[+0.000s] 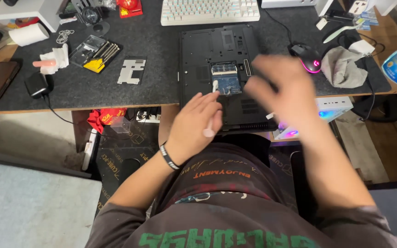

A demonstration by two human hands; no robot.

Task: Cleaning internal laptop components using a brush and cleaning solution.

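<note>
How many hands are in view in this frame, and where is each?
2. The left hand holds a white stick-like tool over the open laptop underside. The right hand, motion-blurred, hovers above the laptop's right edge near the mouse.

Wooden desk (394,43), top mostly covered by a dark grey felt mat (152,46). White shelf unit (28,9) at the far left corner. Below the desk: pale floor (24,133) at left, wood flooring (391,151) at right, a light grey-blue surface (28,206) at the lower left. Under the desk edge, a white computer case (331,108) glows pink and blue. Even, soft light overall.
</note>
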